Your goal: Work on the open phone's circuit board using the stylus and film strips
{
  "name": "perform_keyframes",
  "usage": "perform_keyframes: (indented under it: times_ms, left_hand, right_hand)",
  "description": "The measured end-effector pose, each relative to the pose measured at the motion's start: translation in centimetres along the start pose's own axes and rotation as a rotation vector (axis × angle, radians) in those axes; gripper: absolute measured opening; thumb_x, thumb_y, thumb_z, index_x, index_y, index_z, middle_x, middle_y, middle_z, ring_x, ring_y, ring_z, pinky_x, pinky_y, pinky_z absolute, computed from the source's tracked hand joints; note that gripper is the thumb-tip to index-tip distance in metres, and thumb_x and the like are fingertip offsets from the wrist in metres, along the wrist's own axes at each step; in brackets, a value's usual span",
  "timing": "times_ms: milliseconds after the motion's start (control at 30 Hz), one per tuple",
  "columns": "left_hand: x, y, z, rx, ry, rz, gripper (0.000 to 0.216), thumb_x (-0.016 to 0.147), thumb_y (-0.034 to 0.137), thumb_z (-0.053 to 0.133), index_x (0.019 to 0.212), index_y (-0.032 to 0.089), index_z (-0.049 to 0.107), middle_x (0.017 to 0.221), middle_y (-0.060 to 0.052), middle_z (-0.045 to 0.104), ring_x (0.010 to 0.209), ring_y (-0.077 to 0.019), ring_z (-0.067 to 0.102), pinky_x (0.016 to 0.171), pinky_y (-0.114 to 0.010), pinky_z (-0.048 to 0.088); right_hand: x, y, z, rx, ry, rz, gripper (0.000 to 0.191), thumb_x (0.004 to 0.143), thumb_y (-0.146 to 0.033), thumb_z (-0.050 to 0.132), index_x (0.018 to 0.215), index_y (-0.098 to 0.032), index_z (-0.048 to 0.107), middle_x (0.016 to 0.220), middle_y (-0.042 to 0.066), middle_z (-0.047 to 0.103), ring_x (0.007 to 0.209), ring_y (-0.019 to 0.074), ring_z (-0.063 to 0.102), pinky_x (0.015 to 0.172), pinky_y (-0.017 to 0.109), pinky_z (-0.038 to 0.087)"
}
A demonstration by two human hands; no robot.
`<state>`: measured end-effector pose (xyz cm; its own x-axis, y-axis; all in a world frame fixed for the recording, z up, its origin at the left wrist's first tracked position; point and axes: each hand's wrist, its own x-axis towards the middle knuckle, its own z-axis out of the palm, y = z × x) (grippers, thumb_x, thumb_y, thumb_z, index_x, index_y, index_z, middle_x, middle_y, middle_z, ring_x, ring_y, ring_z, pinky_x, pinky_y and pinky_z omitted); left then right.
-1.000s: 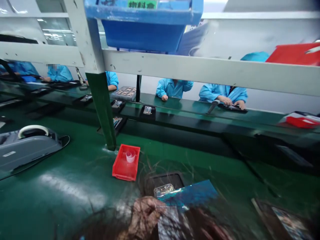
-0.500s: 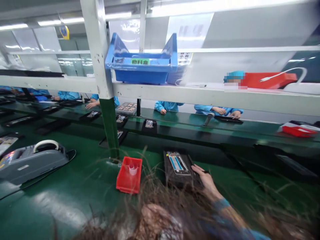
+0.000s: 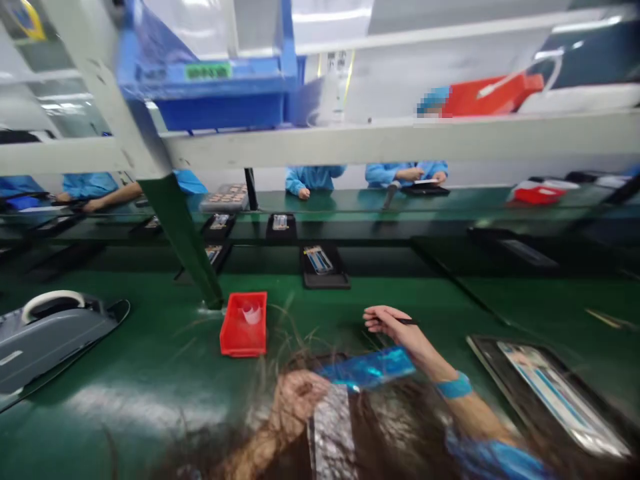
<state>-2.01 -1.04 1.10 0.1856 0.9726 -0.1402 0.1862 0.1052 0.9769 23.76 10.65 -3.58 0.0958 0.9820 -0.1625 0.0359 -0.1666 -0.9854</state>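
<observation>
- 2 bare hands are working over a green table (image 3: 165,333).
- Right hand (image 3: 397,327) is pinching a slim black pen (image 3: 406,321), its fingers clamped on it.
- Left hand (image 3: 296,400) is curling just beside a shiny blue film (image 3: 367,368); with hair blurring the view, I cannot tell whether its fingers are gripping anything.
- 1 red bin (image 3: 243,333) is sitting to their left, carrying a clear cup (image 3: 252,315).
- 1 black tray (image 3: 480,353) is holding a phone (image 3: 560,393) to their right.

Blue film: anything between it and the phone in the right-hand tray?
Yes: the right forearm crosses the gap between the blue film and the phone in its black tray. Nothing else visible does.
</observation>
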Motion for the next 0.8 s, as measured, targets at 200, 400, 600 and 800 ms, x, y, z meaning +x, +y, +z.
perform_keyframes:
  times_ms: [200,400,600,800]
  left_hand:
    - [0.1,-1.3,0.1,0.09,-0.068,0.084,0.021,0.073,0.029,0.044,0.078,0.009,0.052,0.071,-0.001,0.056,0.063,-0.0104,0.054,0.057,-0.026,0.046]
    - [-0.2,-1.1,0.6,0.26,-0.035,0.231,0.022,0.076,0.028,0.04,0.081,0.01,0.051,0.072,-0.002,0.057,0.062,-0.0097,0.054,0.055,-0.025,0.047]
    - [-1.3,0.2,0.9,0.498,0.058,0.372,0.015,0.072,0.024,0.046,0.075,0.013,0.056,0.084,-0.003,0.059,0.081,-0.0155,0.055,0.066,-0.034,0.049]
    - [-2.2,1.4,1.6,0.73,0.166,0.481,0.028,0.066,0.016,0.049,0.088,0.032,0.053,0.082,0.004,0.062,0.077,-0.0171,0.058,0.067,-0.029,0.052]
  right_hand:
    - [-6.9,0.0,-3.7,-0.107,0.016,-0.037,0.024,0.088,-0.031,0.044,0.094,-0.014,0.059,0.083,-0.002,0.063,0.071,0.0041,0.06,0.066,0.021,0.051]
    - [-8.0,0.2,-2.3,-0.151,0.041,-0.117,0.018,0.086,-0.027,0.049,0.086,-0.013,0.06,0.068,-0.007,0.058,0.054,-0.0007,0.051,0.051,0.013,0.045]
    - [-8.8,-0.2,-2.1,-0.096,0.202,-0.168,0.018,0.086,-0.027,0.049,0.085,-0.013,0.06,0.068,-0.007,0.057,0.056,-0.0002,0.051,0.053,0.014,0.045]
    - [-9.6,-1.1,-3.0,-0.016,0.404,-0.199,0.019,0.086,-0.03,0.047,0.09,-0.014,0.057,0.072,-0.006,0.056,0.054,-0.0007,0.048,0.049,0.012,0.041]
